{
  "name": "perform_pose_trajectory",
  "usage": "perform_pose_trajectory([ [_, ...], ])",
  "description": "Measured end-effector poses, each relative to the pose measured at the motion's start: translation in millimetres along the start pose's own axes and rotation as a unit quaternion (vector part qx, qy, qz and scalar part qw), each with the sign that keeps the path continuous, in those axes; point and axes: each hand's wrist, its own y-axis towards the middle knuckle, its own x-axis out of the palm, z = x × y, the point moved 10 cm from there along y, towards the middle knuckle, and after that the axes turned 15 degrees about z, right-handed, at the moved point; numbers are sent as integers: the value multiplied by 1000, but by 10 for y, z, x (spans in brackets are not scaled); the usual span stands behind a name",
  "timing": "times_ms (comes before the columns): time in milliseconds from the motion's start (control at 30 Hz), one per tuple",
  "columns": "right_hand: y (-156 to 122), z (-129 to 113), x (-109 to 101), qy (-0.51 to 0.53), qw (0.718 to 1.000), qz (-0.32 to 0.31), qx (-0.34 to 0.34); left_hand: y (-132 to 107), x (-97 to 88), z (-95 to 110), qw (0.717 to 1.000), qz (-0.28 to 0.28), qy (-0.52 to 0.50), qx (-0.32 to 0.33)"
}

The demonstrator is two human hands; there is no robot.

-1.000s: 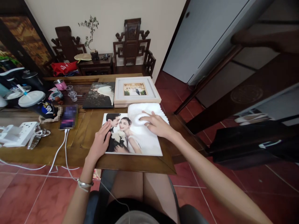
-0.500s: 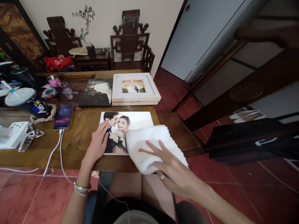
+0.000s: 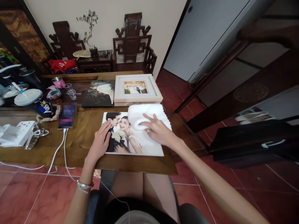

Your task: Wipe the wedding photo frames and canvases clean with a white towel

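A photo panel (image 3: 134, 144) showing a couple lies flat near the table's front edge. My left hand (image 3: 101, 140) rests along its left side, fingers stretched out and close together on the surface. A white towel (image 3: 146, 111) covers the panel's upper right part and reaches past its far and right edges. On that towel is my right hand (image 3: 160, 129), its fingers partly spread and pinching a bunched fold against the panel. The towel hides the panel's top right corner.
Behind the panel lie a light wooden picture frame (image 3: 118, 101) and a dark photo panel (image 3: 98, 98). To the left are a phone (image 3: 67, 115) with white cables, a clear hair claw (image 3: 35, 135), a power strip (image 3: 22, 132) and a lidded cup (image 3: 29, 97). A wooden chair (image 3: 133, 37) stands beyond.
My right hand has moved the towel away from me and slightly left, from the panel's lower right to its upper right. The lower right corner now shows. My left hand stays on the left side.
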Motion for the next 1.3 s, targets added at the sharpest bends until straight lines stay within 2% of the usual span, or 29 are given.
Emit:
perform_pose_trajectory([
  [200,-886,-759,-169,49,996,-10,-72,-10,1,-3,1000,8,-1,-3],
  [300,-1122,-959,-243,49,995,-14,-84,-11,4,6,1000,8,0,3],
  [367,-1116,-961,-234,53,995,-26,-82,-12,10,8,1000,4,3,4],
  [433,-987,-863,-189,60,995,-38,-74,-11,11,8,1000,0,4,2],
  [667,-23,-122,38,19,1000,-6,-9,-6,3,15,1000,-4,1,8],
  [733,190,9,84,11,1000,3,4,-3,4,13,1000,-4,-4,8],
  [800,279,45,106,2,1000,9,14,-1,2,17,1000,-2,-9,8],
  [900,132,-132,92,-8,1000,10,6,0,-2,20,1000,2,-8,5],
  [1133,-829,-1002,-89,80,994,-29,-72,-10,9,5,1000,3,-1,-6],
  [1200,-955,-1115,-129,94,991,-41,-84,-11,9,4,1000,4,-3,-7],
  [1300,-882,-1082,-106,106,990,-58,-78,-12,8,9,1000,4,-4,-3],
])
